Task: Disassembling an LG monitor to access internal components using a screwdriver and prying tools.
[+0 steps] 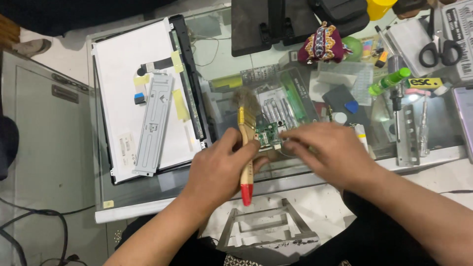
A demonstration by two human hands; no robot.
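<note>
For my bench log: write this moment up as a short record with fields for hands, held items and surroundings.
left hand: grips a wooden-handled paintbrush with a red tip, bristles pointing away from the person
right hand: fingers on a small green circuit board, motion-blurred
board position: between both hands, beside the brush, above the glass-topped table
left of hands: white back of a laptop screen panel with a grey metal bracket lying on it
far right: black-handled scissors, green tube

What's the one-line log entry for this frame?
left hand: holds brush | right hand: holds small green circuit board | beside: laptop screen panel
</note>
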